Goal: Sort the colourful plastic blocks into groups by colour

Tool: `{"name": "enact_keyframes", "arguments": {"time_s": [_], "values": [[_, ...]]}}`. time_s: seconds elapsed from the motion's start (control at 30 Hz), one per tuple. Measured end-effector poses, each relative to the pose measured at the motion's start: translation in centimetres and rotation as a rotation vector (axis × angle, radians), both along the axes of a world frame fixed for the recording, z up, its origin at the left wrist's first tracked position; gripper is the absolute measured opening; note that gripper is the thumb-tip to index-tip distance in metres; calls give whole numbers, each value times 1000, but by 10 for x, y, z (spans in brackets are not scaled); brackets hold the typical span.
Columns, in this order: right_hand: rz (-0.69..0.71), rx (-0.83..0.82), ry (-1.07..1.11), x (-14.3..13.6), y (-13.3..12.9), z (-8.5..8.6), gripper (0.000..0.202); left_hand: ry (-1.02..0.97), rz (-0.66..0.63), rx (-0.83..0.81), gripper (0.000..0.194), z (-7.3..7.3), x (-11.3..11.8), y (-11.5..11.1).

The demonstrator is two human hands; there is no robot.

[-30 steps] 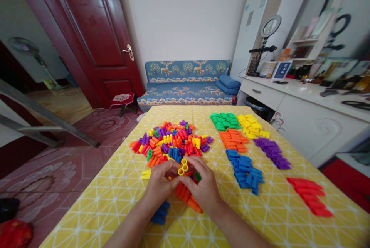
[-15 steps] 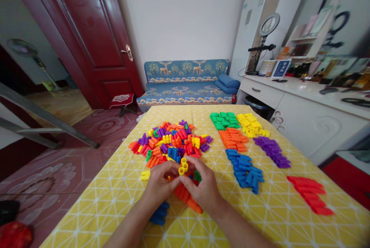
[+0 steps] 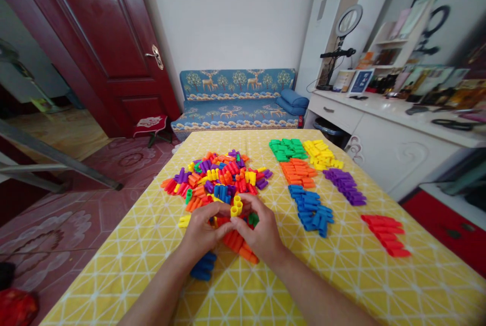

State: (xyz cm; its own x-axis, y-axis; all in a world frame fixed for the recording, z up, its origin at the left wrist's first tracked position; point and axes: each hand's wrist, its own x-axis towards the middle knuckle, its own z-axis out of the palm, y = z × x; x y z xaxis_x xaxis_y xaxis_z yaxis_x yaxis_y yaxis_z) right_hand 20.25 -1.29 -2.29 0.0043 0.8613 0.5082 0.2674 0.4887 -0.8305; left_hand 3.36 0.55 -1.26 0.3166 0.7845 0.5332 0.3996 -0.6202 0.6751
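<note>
Between the fingertips of both hands are joined yellow tube blocks [image 3: 236,206], their hollow ends facing up. My left hand [image 3: 203,229] is closed on them from the left, and my right hand [image 3: 262,229] pinches them from the right. Beneath the hands lie orange tube blocks [image 3: 241,249], partly covered, with a green block [image 3: 253,219] by my right fingers. Blue tube blocks [image 3: 203,267] rest below my left wrist. Just beyond the fingers spreads a mixed pile [image 3: 212,176] of coloured tube blocks.
On the right of the yellow tablecloth [image 3: 326,285] lie separate groups: green [image 3: 287,149], yellow [image 3: 322,155], orange [image 3: 298,172], blue [image 3: 310,210], purple [image 3: 345,186] and red blocks [image 3: 385,235]. A blue patterned sofa [image 3: 237,108] stands past the table, a white dresser [image 3: 395,149] to the right.
The camera view has shifted a little, so the table and hands sit slightly higher and further left in the picture. Both hands keep hold of the yellow tube blocks.
</note>
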Motion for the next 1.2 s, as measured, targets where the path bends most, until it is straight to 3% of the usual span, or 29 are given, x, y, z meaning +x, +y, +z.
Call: {"name": "enact_keyframes", "arguments": {"time_s": [0.13, 0.3, 0.37, 0.5, 0.6, 0.77, 0.9, 1.0, 1.2], "values": [[-65, -4, 87, 10, 7, 8, 18, 67, -27, 30, 18, -1, -2, 5], [-139, -134, 235, 48, 19, 24, 15, 117, -56, 34, 13, -8, -2, 7], [-117, -148, 164, 65, 18, 29, 15, 133, -56, 29, 12, -11, -2, 7], [43, -162, -211, 82, 4, 27, 13, 131, -34, 12, 9, -14, 0, 8], [117, -157, -402, 78, -12, 18, 24, 127, -29, -2, 11, -15, 0, 7], [45, -35, -655, 54, -22, 7, 52, 151, -62, -51, 15, -9, 0, 4], [58, 79, -807, 37, -17, 8, 41, 158, -77, -93, 22, -6, -3, 1], [80, 79, -758, 33, -16, 7, 29, 145, -81, -94, 30, -7, -7, 1], [104, -50, -382, 31, -13, -1, 37, 71, -99, -170, 31, -6, -8, 0]]}}
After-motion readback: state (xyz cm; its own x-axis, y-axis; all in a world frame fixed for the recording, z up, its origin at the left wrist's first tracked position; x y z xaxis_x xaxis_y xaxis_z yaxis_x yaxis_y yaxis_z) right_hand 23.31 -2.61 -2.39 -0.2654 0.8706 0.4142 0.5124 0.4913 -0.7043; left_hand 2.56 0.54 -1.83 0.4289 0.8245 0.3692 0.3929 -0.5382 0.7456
